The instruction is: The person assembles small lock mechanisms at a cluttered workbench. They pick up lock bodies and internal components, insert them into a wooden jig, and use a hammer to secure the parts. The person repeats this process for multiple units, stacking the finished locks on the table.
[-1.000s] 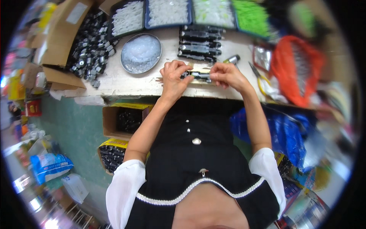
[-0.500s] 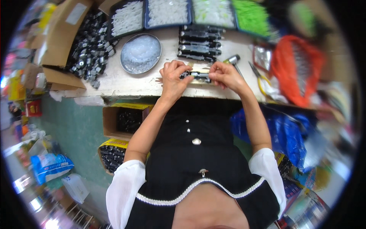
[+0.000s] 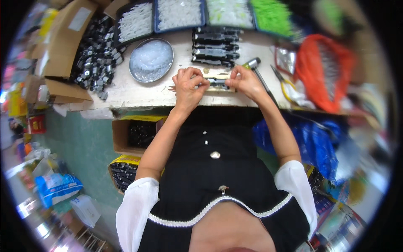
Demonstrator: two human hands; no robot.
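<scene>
A small long black-and-silver part (image 3: 217, 82) lies crosswise at the table's front edge, between my two hands. My left hand (image 3: 187, 87) is closed at its left end, thumb and fingertips drawn together and covering that end. At the other end my right hand (image 3: 245, 82) pinches the part between thumb and forefinger. The part's exact kind is too small to tell. Just beyond my hands sits a stacked row of similar black-and-silver parts (image 3: 215, 47). A hammer (image 3: 253, 63) lies right beside my right hand, its dark handle running behind it.
A metal bowl of clear-white small pieces (image 3: 151, 60) stands left. Trays of white pieces (image 3: 179, 14) and green pieces (image 3: 272, 17) line the back. A carton (image 3: 69, 38) borders a heap of black-and-silver pieces (image 3: 98, 61). Yellow-handled pliers (image 3: 287, 89) and a red bag (image 3: 321, 71) are right.
My left fingers have curled further in at the part's left end. My right hand keeps its pinch at the other end. The whole view has shifted slightly, and more of the hammer shows.
</scene>
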